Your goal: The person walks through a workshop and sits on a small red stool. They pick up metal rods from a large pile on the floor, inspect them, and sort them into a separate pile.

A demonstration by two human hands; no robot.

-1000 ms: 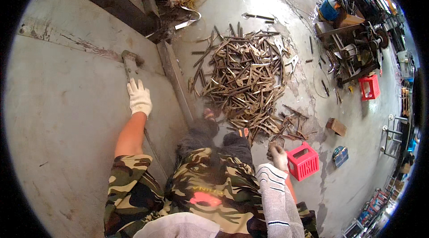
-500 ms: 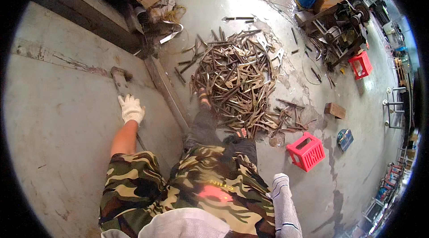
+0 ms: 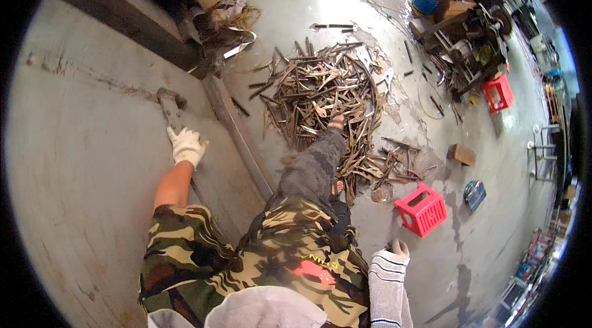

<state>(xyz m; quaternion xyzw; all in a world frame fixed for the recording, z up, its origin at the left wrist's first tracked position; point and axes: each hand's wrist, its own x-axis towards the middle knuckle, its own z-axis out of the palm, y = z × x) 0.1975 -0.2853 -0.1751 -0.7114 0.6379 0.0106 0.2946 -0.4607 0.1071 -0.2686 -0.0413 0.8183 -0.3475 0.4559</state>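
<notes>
A narrow grey metal piece (image 3: pixel 166 107), darker and bent at its far end, slants against the broad, stained grey panel (image 3: pixel 86 161); whether fixed there is hard to tell.

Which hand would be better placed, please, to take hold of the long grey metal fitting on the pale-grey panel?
Probably the left hand: its white-gloved fingertips lie at the lower end of the metal fitting. The right hand is across the body, nearer the red slotted plastic stool.
</notes>
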